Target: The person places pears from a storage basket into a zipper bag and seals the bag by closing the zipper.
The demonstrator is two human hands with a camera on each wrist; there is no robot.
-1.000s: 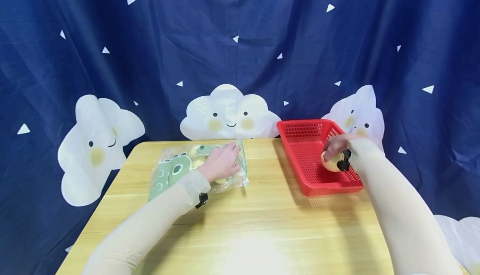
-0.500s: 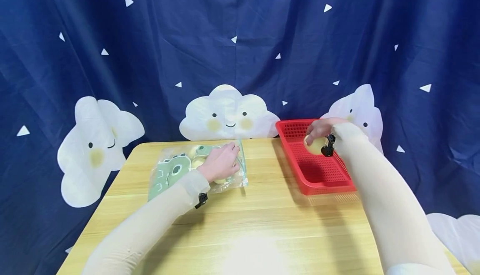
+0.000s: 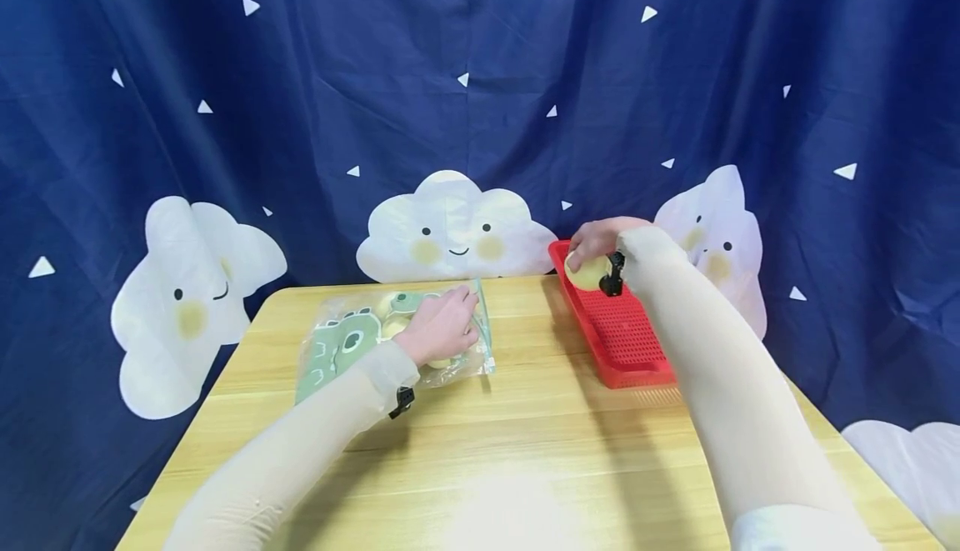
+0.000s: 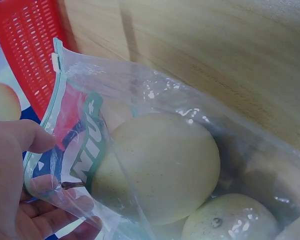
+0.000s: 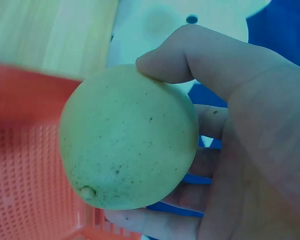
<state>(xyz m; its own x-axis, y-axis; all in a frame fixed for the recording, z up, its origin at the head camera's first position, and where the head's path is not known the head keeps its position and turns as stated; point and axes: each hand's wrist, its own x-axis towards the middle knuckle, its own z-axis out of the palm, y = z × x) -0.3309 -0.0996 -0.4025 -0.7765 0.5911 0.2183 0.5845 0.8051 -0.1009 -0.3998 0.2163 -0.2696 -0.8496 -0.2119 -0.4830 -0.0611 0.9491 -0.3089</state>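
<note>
My right hand (image 3: 600, 237) grips a pale yellow, speckled pear (image 5: 130, 137), its thumb on top and fingers curled beneath, over the back left of the red plastic basket (image 3: 628, 334). At the left of the table lies a clear zip bag (image 3: 333, 351) printed with a green dinosaur. My left hand (image 3: 441, 328) holds this bag by its green-edged mouth, thumb on one side and fingers on the other. Several pears are inside the bag; the nearest pear (image 4: 160, 167) has its brown stem toward the mouth. A white slider (image 4: 55, 62) sits at one end of the zip.
The light wooden table (image 3: 480, 434) carries the bag and the basket, with a gap of bare wood between them. A dark blue curtain (image 3: 322, 117) with smiling clouds hangs right behind the table's back edge.
My right hand has lifted the pear out of the basket's front right and carried it left and back, toward the bag. My left hand stays on the bag.
</note>
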